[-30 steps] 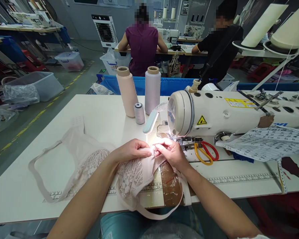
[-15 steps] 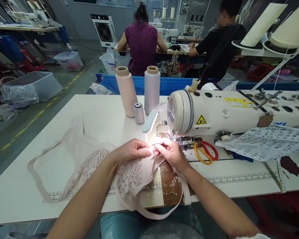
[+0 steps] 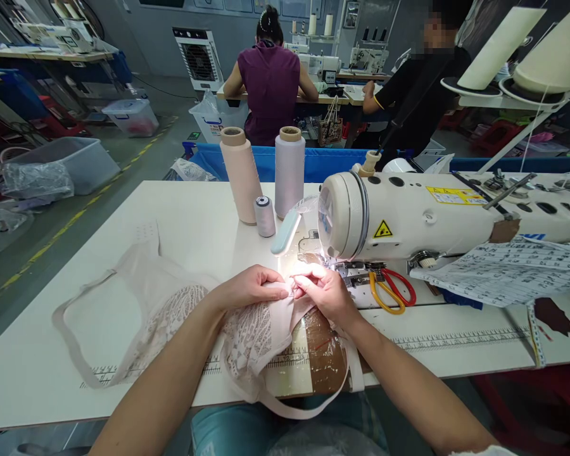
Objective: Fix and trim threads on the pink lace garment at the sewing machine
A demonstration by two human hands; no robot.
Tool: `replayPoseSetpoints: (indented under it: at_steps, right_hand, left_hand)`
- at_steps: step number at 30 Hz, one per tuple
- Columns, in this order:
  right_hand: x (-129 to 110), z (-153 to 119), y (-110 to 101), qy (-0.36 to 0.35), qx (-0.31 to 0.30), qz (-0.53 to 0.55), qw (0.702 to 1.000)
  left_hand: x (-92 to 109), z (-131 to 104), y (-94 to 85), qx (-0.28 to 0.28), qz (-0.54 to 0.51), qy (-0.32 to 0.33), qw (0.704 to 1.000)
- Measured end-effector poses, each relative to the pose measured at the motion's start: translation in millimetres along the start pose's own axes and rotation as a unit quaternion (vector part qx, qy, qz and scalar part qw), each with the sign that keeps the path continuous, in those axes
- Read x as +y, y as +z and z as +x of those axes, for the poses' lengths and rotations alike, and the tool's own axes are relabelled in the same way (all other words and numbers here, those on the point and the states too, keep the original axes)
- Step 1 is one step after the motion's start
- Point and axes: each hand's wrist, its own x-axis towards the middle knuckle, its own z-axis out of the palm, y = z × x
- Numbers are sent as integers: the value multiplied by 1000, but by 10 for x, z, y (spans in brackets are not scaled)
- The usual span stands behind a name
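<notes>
A pale pink lace bra [image 3: 256,335] lies across the table, one cup and strap spread to the left and another strap looping over the front edge. My left hand [image 3: 254,286] pinches its fabric edge between thumb and fingers. Close against it, my right hand [image 3: 325,291] is closed on the same edge, fingertips almost meeting the left ones. Bright lamp light washes out the exact spot between them. Just behind the hands stands the sewing machine [image 3: 408,215], its needle area partly hidden by my right hand.
Scissors [image 3: 392,291] with red and yellow handles lie right of my right hand. Two thread cones [image 3: 289,174] and a small spool [image 3: 265,216] stand behind. A printed sheet [image 3: 508,272] hangs against the machine. A ruler strip [image 3: 460,339] runs along the front. Two people sit beyond.
My hands and the bra stay in place. In the background, the person in black has shifted slightly, with the head a little farther right.
</notes>
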Motion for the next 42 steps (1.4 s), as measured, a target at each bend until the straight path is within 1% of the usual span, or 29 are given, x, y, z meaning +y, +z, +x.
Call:
replayPoseSetpoints:
  at_steps: [7,14,18,23,26,30,33,36,40,42]
  right_hand:
    - [27,14,8,15,-5,33,999]
    - [67,40,2,38,-17,70,997]
    - [58,58,-2,77,-22,105,991]
    - [74,74,-9,98,-29,114,988]
    - [46,82,-12,129,-37,131,982]
    - [15,97,-25,163,-45,134,977]
    - [39,106,-39,179,-52,131,974]
    - [66,101,-37,175,-58,111,977]
    - [47,77,-3,136,-41,51,989]
    - [30,69,13,122,-35,40,991]
  left_hand:
    - [-3,2,-6,5,-3,3,1000]
    - [19,-9,2,-3,-2,3,1000]
    - [23,-6,9,-2,5,2,1000]
    - [-1,4,21,-2,6,-2,1000]
    - [-21,11,18,-1,5,3,1000]
    - [-38,17,20,1,4,5,1000]
    - [-43,22,30,0,-2,7,1000]
    - [-46,26,37,4,-11,13,1000]
    - [-54,26,29,15,-26,22,999]
    - [-61,23,22,15,-28,19,999]
